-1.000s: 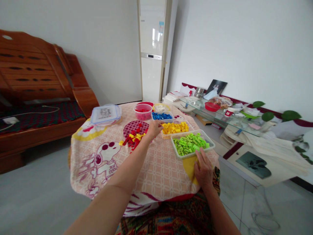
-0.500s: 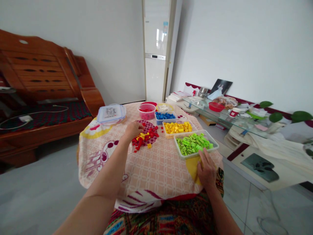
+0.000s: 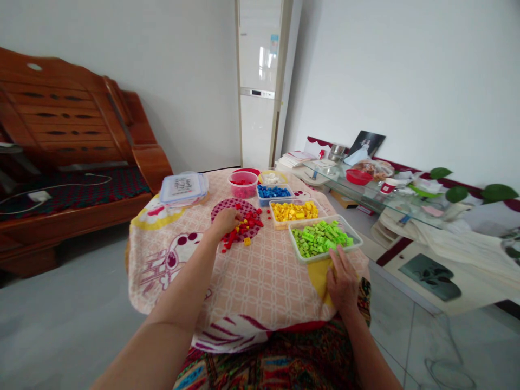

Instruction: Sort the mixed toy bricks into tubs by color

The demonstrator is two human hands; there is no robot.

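Observation:
My left hand [image 3: 225, 222] is at the left side of a loose pile of red and yellow toy building bricks [image 3: 252, 219]. Its fingers are curled together over the pile's edge, and whatever they may hold is hidden. My right hand [image 3: 342, 279] rests at the near side of a clear tub of green bricks [image 3: 322, 238], fingers stretched out and the tips on its rim. Just behind stands a tub of yellow bricks [image 3: 295, 211], then a tub of blue bricks [image 3: 274, 192]. A round pink-tinted tub of red bricks [image 3: 244, 187] sits beyond the pile.
Clear lids [image 3: 184, 188] lie stacked at the table's left. White pieces [image 3: 273, 178] sit in a container at the back. The table wears a patterned pink cloth [image 3: 260, 292]. To the right is a cluttered glass shelf [image 3: 390, 203]; at left, a wooden bench [image 3: 77, 130].
My left hand has shifted slightly right, and its fingers look more drawn together. Fewer yellow bricks show beside it. The right hand stays at the green tub.

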